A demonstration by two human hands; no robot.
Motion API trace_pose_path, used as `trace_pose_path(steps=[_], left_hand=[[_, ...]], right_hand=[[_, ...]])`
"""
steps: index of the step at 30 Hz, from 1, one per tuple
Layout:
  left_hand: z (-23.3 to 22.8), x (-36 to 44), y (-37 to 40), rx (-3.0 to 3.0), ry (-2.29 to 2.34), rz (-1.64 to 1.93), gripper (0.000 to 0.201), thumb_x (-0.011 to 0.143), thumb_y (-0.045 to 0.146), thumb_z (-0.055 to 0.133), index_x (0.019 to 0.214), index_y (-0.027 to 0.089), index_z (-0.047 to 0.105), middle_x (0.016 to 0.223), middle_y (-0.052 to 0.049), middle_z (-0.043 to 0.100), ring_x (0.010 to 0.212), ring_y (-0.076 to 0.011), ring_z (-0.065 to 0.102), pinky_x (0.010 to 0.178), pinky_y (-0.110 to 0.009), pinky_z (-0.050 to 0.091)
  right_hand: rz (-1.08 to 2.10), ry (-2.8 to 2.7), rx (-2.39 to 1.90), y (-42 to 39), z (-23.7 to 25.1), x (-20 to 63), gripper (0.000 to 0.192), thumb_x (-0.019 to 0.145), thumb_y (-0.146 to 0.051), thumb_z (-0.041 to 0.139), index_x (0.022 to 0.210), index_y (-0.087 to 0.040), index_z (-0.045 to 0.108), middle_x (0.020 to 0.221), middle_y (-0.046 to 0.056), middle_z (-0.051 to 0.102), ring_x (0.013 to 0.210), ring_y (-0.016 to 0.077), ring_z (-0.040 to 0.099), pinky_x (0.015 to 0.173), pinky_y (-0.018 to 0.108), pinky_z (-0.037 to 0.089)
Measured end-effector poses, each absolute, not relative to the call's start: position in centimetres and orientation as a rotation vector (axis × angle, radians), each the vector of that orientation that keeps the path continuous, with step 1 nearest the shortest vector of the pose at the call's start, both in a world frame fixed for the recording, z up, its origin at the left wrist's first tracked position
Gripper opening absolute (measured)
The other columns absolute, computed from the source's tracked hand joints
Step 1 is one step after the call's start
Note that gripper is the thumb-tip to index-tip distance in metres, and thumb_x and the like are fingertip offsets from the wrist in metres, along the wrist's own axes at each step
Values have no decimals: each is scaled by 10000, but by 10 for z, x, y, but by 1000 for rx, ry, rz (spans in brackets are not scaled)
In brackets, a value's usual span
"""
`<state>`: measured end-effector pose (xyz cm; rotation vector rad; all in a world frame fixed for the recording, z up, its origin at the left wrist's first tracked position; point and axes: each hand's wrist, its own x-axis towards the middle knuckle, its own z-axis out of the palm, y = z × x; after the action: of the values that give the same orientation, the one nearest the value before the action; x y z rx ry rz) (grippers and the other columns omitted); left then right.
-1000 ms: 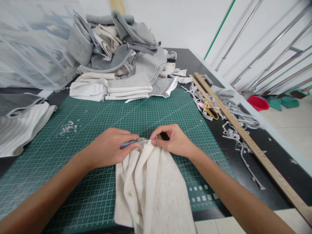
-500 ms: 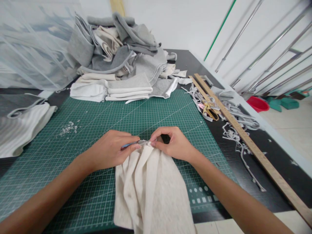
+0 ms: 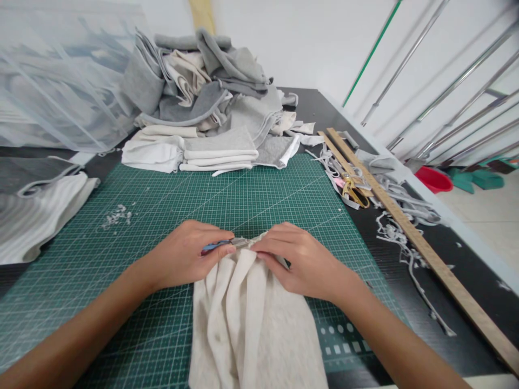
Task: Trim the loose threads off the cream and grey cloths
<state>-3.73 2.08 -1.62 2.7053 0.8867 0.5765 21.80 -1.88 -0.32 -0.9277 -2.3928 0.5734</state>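
Note:
A cream knit fabric piece [image 3: 255, 324] lies bunched in folds on the green cutting mat [image 3: 162, 216], hanging toward me. My left hand [image 3: 184, 254] pinches a small blue-handled thread snipper [image 3: 227, 244], its metal tip at the fabric's top edge. My right hand [image 3: 300, 259] lies flatter over the top right of the fabric, fingers pressing and pinching the edge beside the snipper tip.
A heap of folded grey and cream fabric pieces [image 3: 206, 108] sits at the mat's far edge. White cloth [image 3: 36, 216] lies left. At right are a long wooden ruler [image 3: 409, 227], yellow-handled scissors [image 3: 354, 192] and grey fabric strips [image 3: 401, 216]. Small lint scraps [image 3: 115, 216] dot the mat.
My right hand has lowered and flattened onto the fabric's top edge, covering the dark gap seen before. My left hand with the snipper has stayed almost still. The view has shifted slightly.

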Motion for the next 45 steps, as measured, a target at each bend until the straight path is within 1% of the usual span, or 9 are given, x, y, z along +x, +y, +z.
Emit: trace_pose_path(steps=[5, 9, 12, 16, 20, 23, 35, 39, 45], left_hand=[[-16, -38, 19, 2740, 914, 518, 262, 956, 332, 550, 1053, 156, 718, 899, -47, 771, 753, -192, 726, 688, -308, 564], [-15, -37, 18, 2747, 950, 478, 272, 955, 342, 542, 1064, 157, 708, 893, -50, 761, 750, -205, 718, 684, -333, 565], [-15, -35, 17, 2742, 961, 453, 266, 959, 336, 531, 1068, 164, 702, 887, -45, 754, 746, -206, 713, 675, -340, 563], [-17, -32, 17, 2757, 989, 457, 273, 959, 348, 533, 1075, 164, 697, 899, -54, 750, 765, -213, 712, 694, -348, 566], [-18, -31, 15, 2770, 990, 436, 267, 967, 335, 518, 1061, 166, 703, 849, -49, 736, 726, -185, 697, 676, -310, 551], [-19, -31, 12, 2754, 1007, 410, 257, 976, 319, 501, 1063, 180, 698, 800, -31, 711, 697, -167, 679, 648, -291, 536], [-25, -26, 0, 2824, 1058, 465, 209, 993, 260, 452, 1051, 170, 633, 764, -16, 660, 630, -170, 641, 541, -309, 498], [-26, -25, -3, 2806, 1077, 498, 185, 987, 243, 460, 1050, 171, 618, 810, -28, 688, 659, -184, 656, 552, -329, 517], [-32, -24, -3, 2679, 1116, 579, 171, 977, 238, 494, 1099, 186, 602, 827, -17, 689, 653, -176, 656, 551, -334, 545]], right_hand=[[739, -2273, -1054, -14, -8, 216, 207, 933, -129, 524, 976, -147, 725, 899, 66, 739, 839, 183, 662, 777, 315, 509], [728, -2259, -1059, -12, -9, 217, 165, 898, -122, 566, 915, -152, 726, 800, 45, 704, 770, 177, 633, 726, 313, 500], [647, -2228, -1051, -12, -10, 217, 123, 875, -139, 608, 949, -151, 706, 865, 55, 683, 839, 193, 617, 795, 347, 498], [581, -2152, -1088, -11, -12, 215, 314, 837, -177, 681, 1145, -134, 639, 1100, 98, 652, 1033, 228, 592, 931, 396, 470], [603, -2233, -1093, -12, -13, 213, 127, 886, -161, 614, 969, -156, 711, 978, 70, 648, 910, 203, 583, 854, 377, 471], [553, -2266, -1069, -13, -13, 212, 156, 892, -121, 582, 883, -173, 729, 951, 57, 631, 882, 194, 558, 818, 374, 447], [663, -2245, -1139, -15, -12, 211, 157, 915, -112, 547, 851, -166, 679, 959, 46, 632, 891, 187, 549, 819, 377, 429], [675, -2217, -1132, -15, -13, 211, 140, 907, -109, 562, 873, -177, 679, 946, 41, 644, 882, 188, 566, 823, 384, 435], [666, -1938, -1211, -11, -18, 206, 86, 893, -134, 599, 926, -181, 663, 938, 43, 661, 898, 182, 611, 835, 364, 476]])
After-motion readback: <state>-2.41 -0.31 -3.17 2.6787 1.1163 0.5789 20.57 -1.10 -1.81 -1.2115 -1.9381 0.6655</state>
